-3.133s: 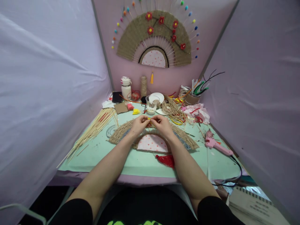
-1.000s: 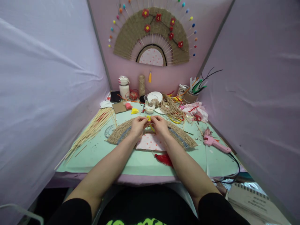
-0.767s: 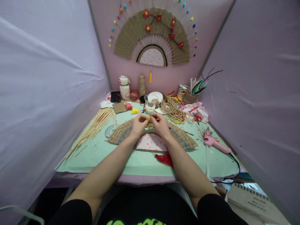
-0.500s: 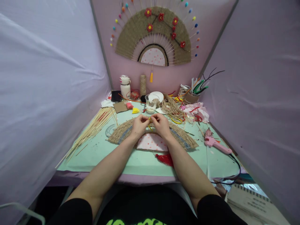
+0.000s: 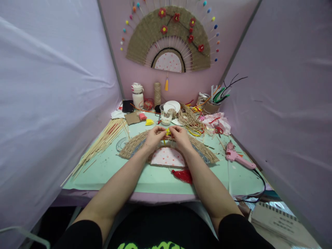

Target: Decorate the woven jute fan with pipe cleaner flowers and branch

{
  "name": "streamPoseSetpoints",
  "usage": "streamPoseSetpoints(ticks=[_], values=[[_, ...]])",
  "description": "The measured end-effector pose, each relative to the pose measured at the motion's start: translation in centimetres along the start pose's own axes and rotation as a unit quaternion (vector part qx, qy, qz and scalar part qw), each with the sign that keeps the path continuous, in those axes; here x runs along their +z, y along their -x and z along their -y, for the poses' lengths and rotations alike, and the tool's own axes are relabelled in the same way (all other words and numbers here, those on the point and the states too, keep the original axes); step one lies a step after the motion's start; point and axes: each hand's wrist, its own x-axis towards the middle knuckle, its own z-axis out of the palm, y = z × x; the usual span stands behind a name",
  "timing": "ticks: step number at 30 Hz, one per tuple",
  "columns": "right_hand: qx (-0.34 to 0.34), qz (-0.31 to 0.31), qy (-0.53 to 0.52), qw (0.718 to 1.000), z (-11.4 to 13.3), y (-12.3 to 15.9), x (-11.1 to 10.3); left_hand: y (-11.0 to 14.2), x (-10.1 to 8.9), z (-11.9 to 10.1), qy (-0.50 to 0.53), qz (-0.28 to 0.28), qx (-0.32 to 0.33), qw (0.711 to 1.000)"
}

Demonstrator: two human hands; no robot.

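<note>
Left of the tan, arc-shaped woven-twine fan [image 5: 132,145]: pale, thin wooden sticks [image 5: 102,143] on your mint-green-covered bench [image 5: 153,183]. Over the fan's upper middle, your left hand [image 5: 155,137] pinches a small bright-yellow piece [image 5: 168,131], material unclear; your right hand [image 5: 181,137], close beside, pinches its other side. Right of the fan: pink, pistol-shaped glue gun [image 5: 239,159].

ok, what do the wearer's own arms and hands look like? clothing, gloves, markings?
Left hand and right hand: bare, no gloves. Forearms uncovered, no watch, bracelet or cable on them that I can see. Left sleeve and right sleeve are plain black, ending around the elbows. Black shirt, bright green print cut off by the frame's bottom edge.
</note>
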Motion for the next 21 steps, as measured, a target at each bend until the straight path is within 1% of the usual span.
streamPoseSetpoints(ticks=[3,6,8,11,14,17,21], values=[[-0.024,-0.004,0.019,1.0,0.4,0.1,-0.4,0.1,-0.1,-0.4,0.035,0.053,-0.027,0.998],[-0.026,0.002,0.015,1.0,0.6,0.2,-0.5,-0.1,-0.2,-0.1,0.021,0.076,-0.012,0.997],[-0.02,0.017,0.01,1.0,0.7,0.2,-0.5,-0.3,-0.3,0.3,0.01,0.073,0.004,0.997],[-0.009,0.042,-0.004,0.999,0.6,0.3,-0.4,-0.6,-0.4,0.7,0.001,0.054,0.034,0.998],[0.007,0.046,-0.026,0.999,0.5,0.1,-0.4,-0.8,-0.5,1.0,-0.024,0.037,0.048,0.998],[0.027,0.044,-0.052,0.997,0.2,0.0,-0.5,-0.9,-0.7,1.1,-0.061,0.046,0.059,0.995],[0.054,0.065,-0.085,0.993,-0.1,-0.2,-0.5,-1.0,-1.0,1.4,-0.114,0.062,0.084,0.988]])
